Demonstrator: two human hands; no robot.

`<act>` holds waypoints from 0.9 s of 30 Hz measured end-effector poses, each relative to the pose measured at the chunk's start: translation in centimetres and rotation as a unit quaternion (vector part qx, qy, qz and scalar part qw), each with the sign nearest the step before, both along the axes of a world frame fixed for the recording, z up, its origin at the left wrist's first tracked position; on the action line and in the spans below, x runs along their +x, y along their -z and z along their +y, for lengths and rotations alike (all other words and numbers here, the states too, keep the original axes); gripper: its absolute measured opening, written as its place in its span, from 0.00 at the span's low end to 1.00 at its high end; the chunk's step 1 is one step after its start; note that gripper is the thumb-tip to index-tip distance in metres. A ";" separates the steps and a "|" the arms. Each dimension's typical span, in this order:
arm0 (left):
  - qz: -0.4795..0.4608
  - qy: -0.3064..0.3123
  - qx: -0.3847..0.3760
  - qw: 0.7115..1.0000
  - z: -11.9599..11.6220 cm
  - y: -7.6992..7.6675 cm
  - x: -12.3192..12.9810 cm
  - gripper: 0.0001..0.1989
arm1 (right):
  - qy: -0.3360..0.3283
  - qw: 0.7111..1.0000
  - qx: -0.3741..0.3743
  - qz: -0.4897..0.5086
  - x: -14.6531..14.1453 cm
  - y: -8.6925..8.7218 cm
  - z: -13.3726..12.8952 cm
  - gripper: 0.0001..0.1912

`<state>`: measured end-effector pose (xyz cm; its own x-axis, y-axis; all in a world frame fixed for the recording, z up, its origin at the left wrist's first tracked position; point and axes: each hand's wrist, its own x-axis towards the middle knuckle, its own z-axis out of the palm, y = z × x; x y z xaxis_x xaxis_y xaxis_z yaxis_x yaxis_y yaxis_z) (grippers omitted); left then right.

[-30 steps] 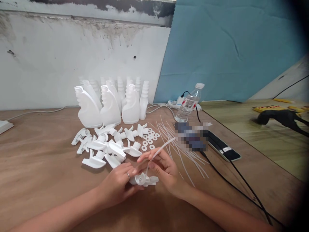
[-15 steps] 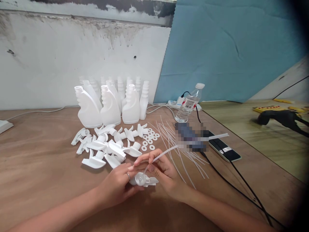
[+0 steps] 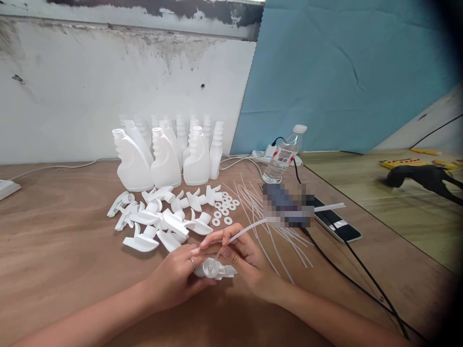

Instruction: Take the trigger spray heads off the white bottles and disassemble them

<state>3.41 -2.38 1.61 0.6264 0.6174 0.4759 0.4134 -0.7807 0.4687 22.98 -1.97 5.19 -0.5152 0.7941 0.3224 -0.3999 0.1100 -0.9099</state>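
Observation:
My left hand [image 3: 177, 272], with a ring on one finger, is closed around a white trigger spray head [image 3: 211, 268] whose round opening faces me. My right hand [image 3: 249, 260] pinches a thin translucent dip tube [image 3: 248, 232] between thumb and fingers. The tube's lower end lies at the rim of the spray head's opening; its other end slants up to the right. Fingertips of both hands meet above the opening. Beyond them lie a pile of white spray heads [image 3: 144, 241], several flat white washers [image 3: 227, 220] and a spread of loose tubes [image 3: 273, 236].
White spray bottles [image 3: 165, 166] stand in rows by the wall. To the right are a leaning water bottle [image 3: 280, 161], a power strip [image 3: 260, 154], a blurred dark object [image 3: 285, 205], a phone [image 3: 338, 224] and black cables [image 3: 369, 279].
Both hands keep nearly the same pose on the spray head and tube. The tube's far end has shifted slightly right and down.

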 end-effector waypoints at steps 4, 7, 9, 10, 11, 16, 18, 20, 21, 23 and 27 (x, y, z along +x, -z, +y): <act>-0.002 -0.002 0.000 1.000 0.0 0.1 0.0 0.17 | -0.013 1.000 -0.017 0.021 -0.1 -0.3 -0.1 0.02; 0.003 -0.002 0.000 1.000 0.0 0.2 0.0 0.16 | -0.015 0.999 -0.027 0.021 0.0 -0.1 -0.1 0.02; 0.003 -0.001 -0.001 1.000 0.0 0.2 -0.1 0.16 | -0.016 1.000 -0.021 0.017 0.0 0.1 -0.2 0.02; 0.001 0.000 -0.001 1.000 0.0 0.2 -0.1 0.16 | -0.015 1.000 -0.015 0.013 0.1 0.1 -0.2 0.02; -0.003 0.000 -0.001 1.000 0.0 0.1 -0.1 0.16 | -0.013 1.000 -0.008 0.008 0.1 0.2 -0.2 0.02; 0.009 0.003 -0.019 1.000 0.1 -0.1 0.1 0.20 | 0.015 0.994 0.077 -0.080 0.4 -0.1 -0.1 0.04; 0.016 0.000 -0.020 1.000 0.1 -0.1 0.1 0.20 | 0.042 0.977 0.148 -0.145 0.6 -0.2 0.2 0.04; 0.016 -0.006 -0.016 1.000 0.0 -0.2 0.2 0.17 | 0.067 0.951 0.223 -0.204 0.8 -0.2 0.6 0.03; 0.015 -0.009 -0.015 1.000 -0.1 -0.2 0.2 0.15 | 0.073 0.938 0.253 -0.226 0.9 -0.1 0.7 0.02; 0.015 -0.012 -0.017 1.000 -0.2 -0.3 0.2 0.13 | 0.072 0.923 0.283 -0.252 1.1 0.1 1.0 0.04; 0.013 -0.010 -0.030 0.999 -0.2 0.0 0.3 0.09 | 0.054 0.916 0.297 -0.264 0.9 0.5 0.9 0.07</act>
<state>3.67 -2.59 1.64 0.6259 0.6561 0.4217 0.4411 -0.7437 0.5024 23.89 -1.10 4.73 -0.6527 0.6143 0.4435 0.1203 0.6620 -0.7398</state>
